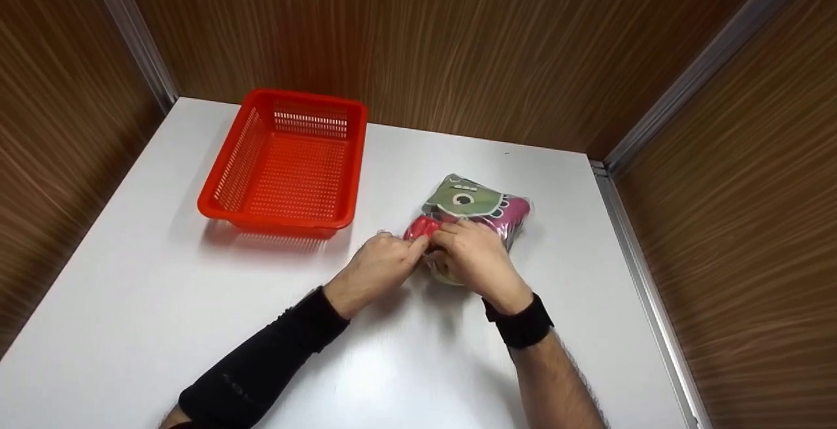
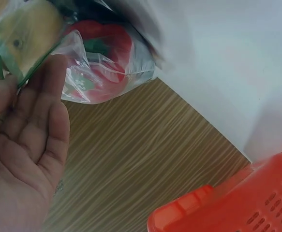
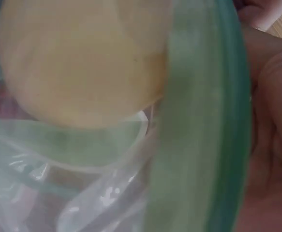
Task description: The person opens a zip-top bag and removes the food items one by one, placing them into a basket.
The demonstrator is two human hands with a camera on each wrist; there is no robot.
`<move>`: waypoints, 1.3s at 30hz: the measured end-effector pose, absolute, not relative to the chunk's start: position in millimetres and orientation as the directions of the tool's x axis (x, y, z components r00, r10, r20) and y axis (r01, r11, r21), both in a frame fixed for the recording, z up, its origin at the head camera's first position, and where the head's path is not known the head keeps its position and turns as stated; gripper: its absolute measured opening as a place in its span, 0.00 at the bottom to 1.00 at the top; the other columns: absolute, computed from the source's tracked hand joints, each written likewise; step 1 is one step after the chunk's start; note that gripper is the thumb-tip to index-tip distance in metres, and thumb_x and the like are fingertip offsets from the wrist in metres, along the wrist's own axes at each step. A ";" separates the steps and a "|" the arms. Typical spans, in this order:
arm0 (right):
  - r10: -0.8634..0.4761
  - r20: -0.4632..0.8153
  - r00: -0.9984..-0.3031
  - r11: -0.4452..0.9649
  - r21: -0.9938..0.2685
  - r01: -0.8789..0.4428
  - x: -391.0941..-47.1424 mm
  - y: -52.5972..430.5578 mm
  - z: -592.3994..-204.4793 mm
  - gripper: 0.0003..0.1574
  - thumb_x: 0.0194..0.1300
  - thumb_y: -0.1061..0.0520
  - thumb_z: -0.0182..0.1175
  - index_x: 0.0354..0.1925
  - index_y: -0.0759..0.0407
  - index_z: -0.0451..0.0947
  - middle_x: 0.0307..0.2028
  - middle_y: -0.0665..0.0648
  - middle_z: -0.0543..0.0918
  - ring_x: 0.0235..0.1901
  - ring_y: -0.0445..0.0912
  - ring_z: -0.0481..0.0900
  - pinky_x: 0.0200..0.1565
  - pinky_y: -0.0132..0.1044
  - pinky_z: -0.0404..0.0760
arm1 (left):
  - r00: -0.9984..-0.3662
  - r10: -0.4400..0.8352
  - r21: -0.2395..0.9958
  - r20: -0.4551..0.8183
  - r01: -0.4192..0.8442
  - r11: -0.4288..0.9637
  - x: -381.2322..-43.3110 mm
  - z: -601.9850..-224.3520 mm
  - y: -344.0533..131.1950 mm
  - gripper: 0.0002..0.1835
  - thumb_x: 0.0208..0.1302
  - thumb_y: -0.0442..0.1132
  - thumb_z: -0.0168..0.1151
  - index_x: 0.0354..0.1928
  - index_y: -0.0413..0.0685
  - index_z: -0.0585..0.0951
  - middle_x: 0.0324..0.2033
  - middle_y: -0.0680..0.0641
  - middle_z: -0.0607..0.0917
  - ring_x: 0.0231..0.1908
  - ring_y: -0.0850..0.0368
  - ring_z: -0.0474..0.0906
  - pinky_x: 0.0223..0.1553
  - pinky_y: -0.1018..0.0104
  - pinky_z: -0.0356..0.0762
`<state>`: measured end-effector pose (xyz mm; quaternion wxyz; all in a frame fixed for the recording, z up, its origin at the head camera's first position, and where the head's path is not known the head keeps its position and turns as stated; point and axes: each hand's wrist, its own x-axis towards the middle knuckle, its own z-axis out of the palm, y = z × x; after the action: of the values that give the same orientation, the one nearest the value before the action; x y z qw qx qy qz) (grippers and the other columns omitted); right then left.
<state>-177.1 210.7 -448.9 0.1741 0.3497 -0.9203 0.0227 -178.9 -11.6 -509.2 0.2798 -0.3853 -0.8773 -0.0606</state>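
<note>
A clear zip bag [image 1: 474,199] printed with a green and pink cartoon creature lies on the white table, right of centre. Red pepper-like items [image 2: 107,46] with green tops show through its plastic, as does a round pale-yellow item [image 3: 82,58] of unclear kind. At the bag's near edge, my left hand [image 1: 382,262] pinches the green zip strip [image 2: 37,70] between thumb and fingers. Beside it, my right hand [image 1: 480,262] is at the same edge with its fingers bent over it. The right fingertips are mostly hidden; the zip strip crosses close in front of the right wrist view.
A red perforated plastic basket [image 1: 281,223] stands to the left, towards the back of the white table [image 1: 163,324]. Wood-patterned panels [image 1: 405,36] rise behind the table and on both sides, with metal strips along their corners.
</note>
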 end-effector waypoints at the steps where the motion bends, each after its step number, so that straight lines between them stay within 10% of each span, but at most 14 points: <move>1: -0.637 0.328 -0.698 0.753 0.070 -0.654 -176.6 211.9 -448.7 0.13 0.63 0.56 0.86 0.41 0.53 0.90 0.43 0.51 0.97 0.45 0.54 0.92 0.49 0.49 0.93 | -0.547 0.642 -0.102 0.537 0.714 0.693 -178.2 -508.7 -11.3 0.17 0.73 0.35 0.78 0.59 0.47 0.85 0.30 0.54 0.91 0.27 0.55 0.86 0.29 0.61 0.85; 7: -0.628 0.285 -0.725 0.762 0.034 -0.647 -176.3 222.3 -440.9 0.11 0.68 0.54 0.83 0.39 0.52 0.88 0.42 0.52 0.97 0.44 0.56 0.94 0.45 0.53 0.94 | -0.567 0.654 -0.048 0.500 0.736 0.675 -178.2 -499.1 -16.5 0.12 0.77 0.38 0.78 0.56 0.52 0.86 0.47 0.53 0.94 0.38 0.54 0.91 0.34 0.61 0.90; 21: -0.424 0.077 -0.902 0.883 -0.185 -0.431 -173.6 262.9 -412.1 0.03 0.79 0.56 0.74 0.47 0.54 0.90 0.38 0.53 0.93 0.36 0.50 0.87 0.39 0.55 0.90 | -0.647 0.564 -0.018 0.513 0.649 0.761 -193.6 -482.0 -46.1 0.10 0.72 0.46 0.80 0.46 0.50 0.90 0.37 0.50 0.96 0.35 0.51 0.91 0.35 0.58 0.90; 34: -0.334 0.456 -0.825 0.760 -0.387 -0.522 -171.1 234.4 -419.4 0.02 0.76 0.62 0.71 0.42 0.56 0.88 0.29 0.52 0.94 0.26 0.40 0.84 0.29 0.37 0.77 | -0.482 0.704 -0.002 0.521 0.824 0.566 -157.7 -485.4 -5.8 0.12 0.71 0.32 0.82 0.52 0.51 0.93 0.50 0.51 0.96 0.49 0.56 0.94 0.51 0.64 0.95; 39: -0.346 0.458 -0.819 0.750 -0.389 -0.535 -168.0 230.8 -419.5 0.03 0.75 0.63 0.72 0.44 0.55 0.90 0.32 0.51 0.97 0.29 0.42 0.90 0.31 0.40 0.81 | -0.527 0.714 -0.019 0.460 0.799 0.601 -157.1 -508.3 6.4 0.05 0.80 0.37 0.75 0.53 0.50 0.91 0.55 0.50 0.94 0.54 0.53 0.94 0.56 0.61 0.94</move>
<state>-168.0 230.8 -419.5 0.1817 0.2400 -0.9177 0.2594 -157.1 6.4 -508.3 0.2159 -0.4356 -0.8684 -0.0975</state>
